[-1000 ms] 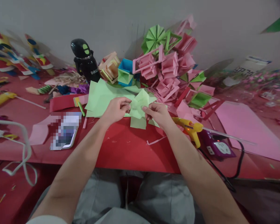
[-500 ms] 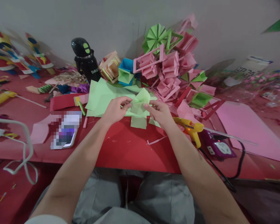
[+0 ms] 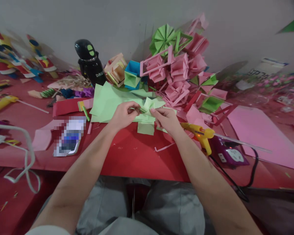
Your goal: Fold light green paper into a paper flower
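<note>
Between my hands is a small piece of light green paper point(image 3: 147, 103), partly folded. My left hand point(image 3: 125, 114) pinches its left side with thumb and fingers. On its right side, my right hand point(image 3: 164, 118) grips the paper, thumb on top. Larger green sheets point(image 3: 107, 101) lie behind and beneath my hands. A small green square of paper point(image 3: 145, 128) rests on the red table just in front, and another piece is partly hidden under my right hand.
Folded pink paper shapes point(image 3: 178, 67) pile up at the back. A black bottle point(image 3: 91, 65) stands back left, a phone point(image 3: 71, 135) lies at left. A yellow glue gun point(image 3: 202, 134) sits right of my forearm, beside a purple power socket point(image 3: 229, 151). Pink card point(image 3: 262, 133) lies far right.
The green paper's upright corner has tipped lower and the piece looks more folded. My hands stay in nearly the same place, both holding it.
</note>
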`<state>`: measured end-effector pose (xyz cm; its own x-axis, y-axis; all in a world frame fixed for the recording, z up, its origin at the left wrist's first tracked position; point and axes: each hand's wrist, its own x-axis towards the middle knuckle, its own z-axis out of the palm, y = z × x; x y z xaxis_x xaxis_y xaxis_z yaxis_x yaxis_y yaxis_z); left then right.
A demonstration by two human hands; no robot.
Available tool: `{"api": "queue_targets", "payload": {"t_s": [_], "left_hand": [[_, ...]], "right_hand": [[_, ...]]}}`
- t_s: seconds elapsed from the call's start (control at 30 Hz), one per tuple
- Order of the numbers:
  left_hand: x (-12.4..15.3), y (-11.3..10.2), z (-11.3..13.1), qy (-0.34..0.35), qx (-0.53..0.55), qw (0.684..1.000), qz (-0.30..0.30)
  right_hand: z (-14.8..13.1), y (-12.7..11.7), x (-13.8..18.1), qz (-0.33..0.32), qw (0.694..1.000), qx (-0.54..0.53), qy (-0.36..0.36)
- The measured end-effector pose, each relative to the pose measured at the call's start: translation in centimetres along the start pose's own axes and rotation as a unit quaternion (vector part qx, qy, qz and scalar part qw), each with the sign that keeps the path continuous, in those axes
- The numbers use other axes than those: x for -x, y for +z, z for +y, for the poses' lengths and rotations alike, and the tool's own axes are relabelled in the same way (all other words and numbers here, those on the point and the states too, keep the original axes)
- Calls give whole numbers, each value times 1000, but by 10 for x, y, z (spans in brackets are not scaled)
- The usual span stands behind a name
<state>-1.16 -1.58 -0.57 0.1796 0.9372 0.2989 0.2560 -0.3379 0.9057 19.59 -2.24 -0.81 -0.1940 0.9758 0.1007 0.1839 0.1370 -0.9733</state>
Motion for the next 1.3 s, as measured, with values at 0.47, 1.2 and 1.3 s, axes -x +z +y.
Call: {"api": "queue_targets", "payload": {"t_s": [0.47,1.2,1.3], "left_hand": [[3,2,8,-14,-30,999,19],[5,25,16,-169,179,968,56],[4,27,15,-177,222,958,32]], "right_hand": [[0,6,3,24,985,124,-115],[15,12,-3,155,911,238,-300],[16,11,-4,170,905,251,-299]]}}
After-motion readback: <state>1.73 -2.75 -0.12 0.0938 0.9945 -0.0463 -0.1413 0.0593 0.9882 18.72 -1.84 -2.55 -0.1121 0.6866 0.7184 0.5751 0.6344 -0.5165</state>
